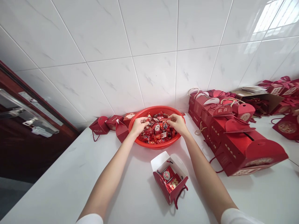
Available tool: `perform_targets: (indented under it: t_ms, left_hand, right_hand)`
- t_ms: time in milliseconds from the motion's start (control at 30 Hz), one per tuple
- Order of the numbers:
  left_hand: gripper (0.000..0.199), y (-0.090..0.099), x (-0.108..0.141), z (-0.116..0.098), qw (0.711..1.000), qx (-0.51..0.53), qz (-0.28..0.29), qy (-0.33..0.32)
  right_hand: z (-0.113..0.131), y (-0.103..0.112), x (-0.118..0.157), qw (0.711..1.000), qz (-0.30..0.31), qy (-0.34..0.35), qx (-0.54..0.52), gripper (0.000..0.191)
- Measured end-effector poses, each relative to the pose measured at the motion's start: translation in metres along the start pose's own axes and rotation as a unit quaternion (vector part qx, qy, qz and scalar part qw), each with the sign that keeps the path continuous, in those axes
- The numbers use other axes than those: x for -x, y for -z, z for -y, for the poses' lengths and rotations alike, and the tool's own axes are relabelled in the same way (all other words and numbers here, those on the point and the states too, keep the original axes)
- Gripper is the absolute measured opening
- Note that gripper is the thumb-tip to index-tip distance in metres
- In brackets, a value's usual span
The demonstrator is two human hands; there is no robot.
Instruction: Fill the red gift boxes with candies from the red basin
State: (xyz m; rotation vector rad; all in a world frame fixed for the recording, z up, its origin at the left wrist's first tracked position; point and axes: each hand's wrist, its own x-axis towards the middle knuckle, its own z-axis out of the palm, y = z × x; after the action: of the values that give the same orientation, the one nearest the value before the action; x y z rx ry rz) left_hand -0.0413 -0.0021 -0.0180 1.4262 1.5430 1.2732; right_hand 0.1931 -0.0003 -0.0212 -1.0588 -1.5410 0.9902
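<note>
A red plastic basket stands near the wall, filled with wrapped candies in red and dark wrappers. Over its left side, my left hand is closed in a pinch; whatever is between its fingertips is too small to make out. On the opposite side, my right hand pinches a red wrapped candy at the top of the heap. Between my forearms, closer to me, an open red gift box with white inner flaps and a dark red cord handle holds several red-wrapped sweets.
Rows of red gift boxes with rope handles line the right side. Behind them sit a cardboard carton and ribboned boxes. Small red boxes stand left of the basket. A door with a handle is at far left.
</note>
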Motion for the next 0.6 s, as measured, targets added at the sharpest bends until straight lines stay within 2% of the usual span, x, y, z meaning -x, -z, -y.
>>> perform_targets:
  t_ms: [167,267,367,600]
  left_hand:
    - [0.032,0.002,-0.006,0.004,0.996,-0.055,-0.071,-0.018]
    - [0.041,0.005,-0.007,0.004,0.991,-0.102,-0.086,-0.018]
    - [0.04,0.007,-0.007,0.006,0.984,-0.161,-0.078,-0.001]
    - [0.026,0.003,-0.006,0.015,0.958,-0.28,-0.006,0.063]
  right_hand:
    - [0.001,0.0,-0.001,1.0,-0.003,0.0,-0.002,0.009]
    - [0.0,-0.001,-0.001,1.0,-0.003,-0.006,-0.007,0.008]
    - [-0.001,-0.002,-0.001,1.0,-0.003,-0.004,-0.012,0.009]
    - [-0.004,-0.001,-0.002,1.0,-0.002,0.002,-0.009,0.009]
